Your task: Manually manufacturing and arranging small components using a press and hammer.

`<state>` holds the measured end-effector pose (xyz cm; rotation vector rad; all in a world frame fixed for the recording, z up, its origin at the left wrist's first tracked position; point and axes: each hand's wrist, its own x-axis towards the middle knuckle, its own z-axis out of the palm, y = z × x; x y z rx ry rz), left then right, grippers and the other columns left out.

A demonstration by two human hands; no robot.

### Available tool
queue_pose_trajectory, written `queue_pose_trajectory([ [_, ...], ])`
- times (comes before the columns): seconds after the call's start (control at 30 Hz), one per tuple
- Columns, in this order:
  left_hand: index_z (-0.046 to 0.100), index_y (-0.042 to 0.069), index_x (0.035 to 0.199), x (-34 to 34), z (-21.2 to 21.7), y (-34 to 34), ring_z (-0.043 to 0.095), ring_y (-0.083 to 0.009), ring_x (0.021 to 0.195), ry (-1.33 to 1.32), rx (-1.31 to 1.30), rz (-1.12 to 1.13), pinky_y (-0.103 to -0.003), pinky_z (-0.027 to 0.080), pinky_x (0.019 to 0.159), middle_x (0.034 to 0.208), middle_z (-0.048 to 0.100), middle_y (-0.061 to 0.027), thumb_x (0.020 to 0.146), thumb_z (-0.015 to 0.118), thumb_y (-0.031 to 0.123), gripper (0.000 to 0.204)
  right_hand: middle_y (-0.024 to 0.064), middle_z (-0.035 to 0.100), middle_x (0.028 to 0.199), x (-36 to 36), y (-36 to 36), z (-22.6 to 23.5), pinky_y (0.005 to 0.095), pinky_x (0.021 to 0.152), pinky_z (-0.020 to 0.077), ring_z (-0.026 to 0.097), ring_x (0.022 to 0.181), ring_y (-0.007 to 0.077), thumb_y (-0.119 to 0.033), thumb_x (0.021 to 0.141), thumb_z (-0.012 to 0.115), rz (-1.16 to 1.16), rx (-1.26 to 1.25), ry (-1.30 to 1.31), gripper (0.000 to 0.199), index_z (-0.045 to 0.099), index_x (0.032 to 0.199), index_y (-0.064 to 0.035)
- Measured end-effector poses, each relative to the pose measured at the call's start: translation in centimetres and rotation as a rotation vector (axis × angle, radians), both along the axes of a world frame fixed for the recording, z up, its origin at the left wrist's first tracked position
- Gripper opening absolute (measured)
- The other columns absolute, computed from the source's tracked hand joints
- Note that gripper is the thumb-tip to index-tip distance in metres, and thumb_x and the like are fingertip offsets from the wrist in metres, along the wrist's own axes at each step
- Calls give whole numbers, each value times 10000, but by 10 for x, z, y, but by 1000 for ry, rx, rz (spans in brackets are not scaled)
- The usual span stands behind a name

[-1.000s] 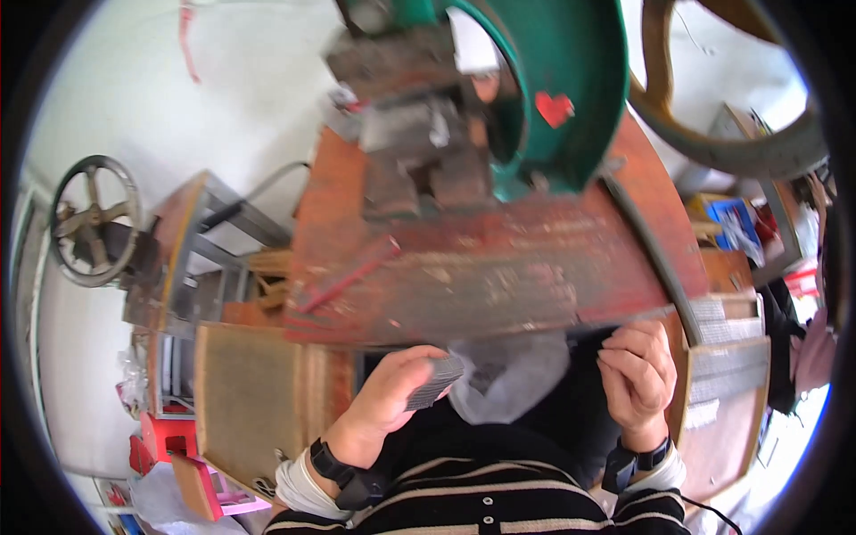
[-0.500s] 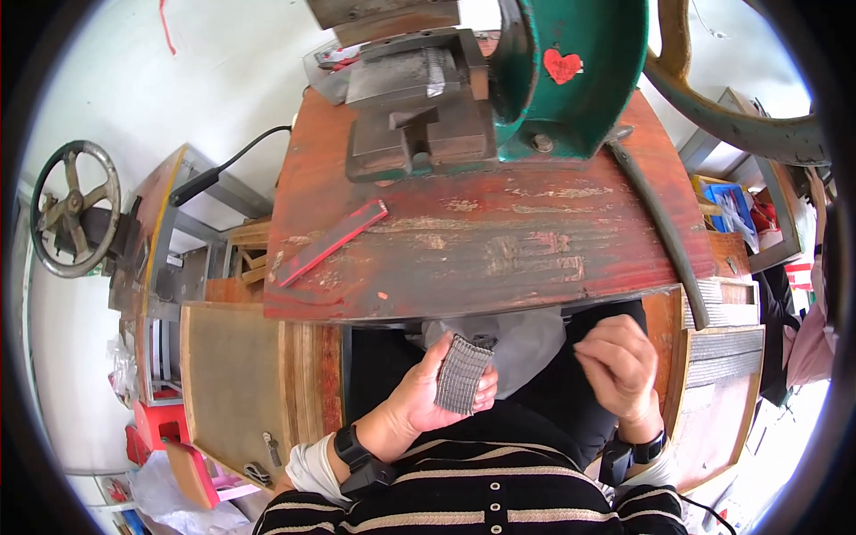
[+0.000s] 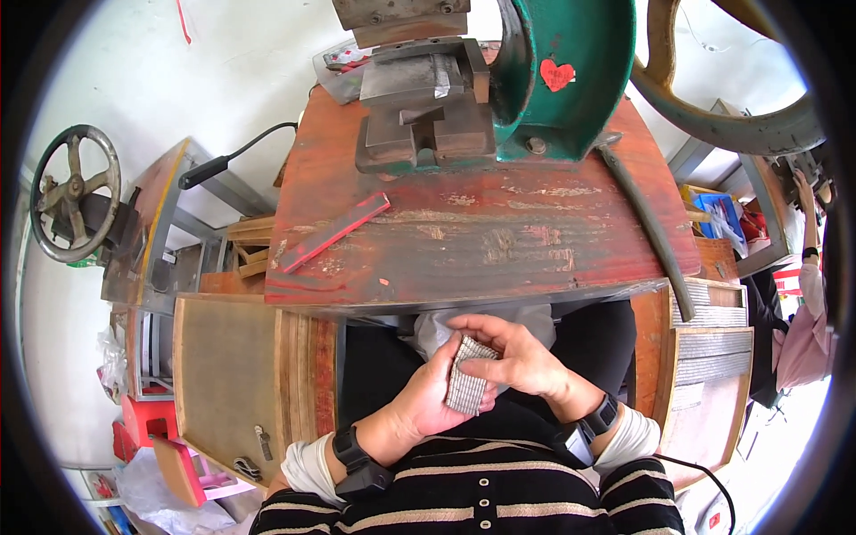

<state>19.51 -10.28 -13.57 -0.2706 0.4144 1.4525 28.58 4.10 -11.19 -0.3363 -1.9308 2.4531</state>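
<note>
The left hand's point(image 3: 419, 403) fingers are curled around a ribbed grey stack point(image 3: 465, 390), thumb along its near side edge. The right hand point(image 3: 528, 359) lays its thumb across the stack's face, its fingers bent over the upper end; whether they pinch it I cannot tell. The stack's long axis tilts from 1 to 7 o'clock, lying at 2 o'clock from the left palm, which carries it, and 8 o'clock from the right. Beyond the hands, a translucent bag point(image 3: 430, 332) sits at 11, below the desk point(image 3: 428, 259). On the desk, a red bar point(image 3: 337, 234) lies toward 11, a hammer point(image 3: 648, 223) between 1 and 2, and a green press point(image 3: 571, 116) near 1. A shallow tray point(image 3: 223, 357) stands at 9.
</note>
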Motion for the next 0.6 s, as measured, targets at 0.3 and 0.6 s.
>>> queue_pose_trajectory([
  [0.3, 417, 60, 1353, -2, -6, -9, 633, -350, 1016, 41, 201, -65, -425, 535, 865, 1093, 620, -213, 968, 357, 598, 664, 105, 655, 1090, 2, 9, 16, 203, 595, 529, 627, 814, 110, -11, 812, 714, 72, -91, -232, 557, 491, 1323, 2],
  [0.6, 353, -1, 1407, -8, -13, -6, 581, -411, 1137, 206, 245, -182, -478, 488, 966, 1255, 550, -272, 942, 490, 536, 723, 103, 691, 1014, -1, 19, 15, 253, 651, 528, 635, 869, 131, -97, 770, 735, 59, 4, -225, 568, 519, 1285, 11],
])
